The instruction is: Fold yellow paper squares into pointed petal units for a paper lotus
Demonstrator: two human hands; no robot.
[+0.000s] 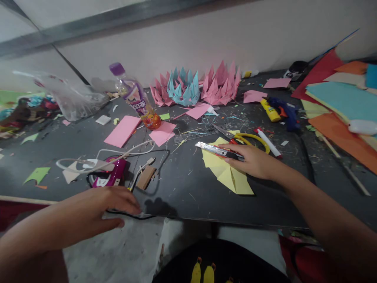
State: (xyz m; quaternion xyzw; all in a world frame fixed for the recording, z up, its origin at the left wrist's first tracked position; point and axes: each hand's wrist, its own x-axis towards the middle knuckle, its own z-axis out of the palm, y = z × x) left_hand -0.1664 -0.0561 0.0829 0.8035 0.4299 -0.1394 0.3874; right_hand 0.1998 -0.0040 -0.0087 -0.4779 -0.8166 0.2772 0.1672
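Observation:
My right hand [256, 160] is closed around a box cutter [218, 150], whose metal body points left over several yellow paper pieces [234, 181]. Scissors with yellow handles [263, 138] lie just behind that hand, partly covered by it. Near the table's front edge my left hand [118, 200] hovers with nothing in it, thumb apart from the fingers. Close to it are a magenta-and-white device [113, 173] with a pale cable [135, 149] and a small brown block [146, 177] with a cord around it.
Folded pink [222, 84] and blue paper crowns [184, 88] stand along the wall. Left of them leans a drink bottle [137, 98]. A blue glue gun [290, 114], yellow bottle [270, 111] and white marker [268, 142] lie right. Coloured sheets [341, 98] pile up far right; scraps litter the table.

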